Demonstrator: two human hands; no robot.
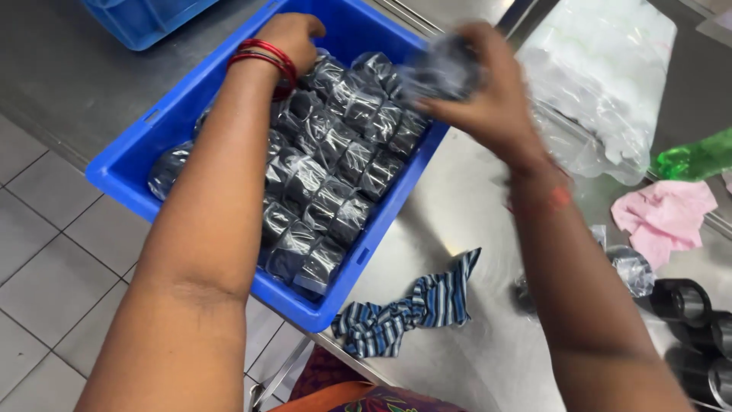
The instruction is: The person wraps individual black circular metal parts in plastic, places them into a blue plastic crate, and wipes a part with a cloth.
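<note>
A blue plastic crate (122, 172) on a steel table holds several black cylindrical parts (335, 164), each wrapped in clear plastic and packed in rows. My left hand (293, 38), with red bangles on the wrist, reaches into the far side of the crate, its fingers curled down among the parts. Above the crate's right edge, my right hand (488, 84) grips one wrapped black part (442, 70), which is blurred.
The steel table (465, 221) carries a striped cloth (412, 309), a large clear bag of white pieces (602, 84), a pink rag (663, 217), a green bottle (698, 156) and unwrapped black rings (690, 305) at right. A second blue crate (141, 17) stands far left. Tiled floor lies below.
</note>
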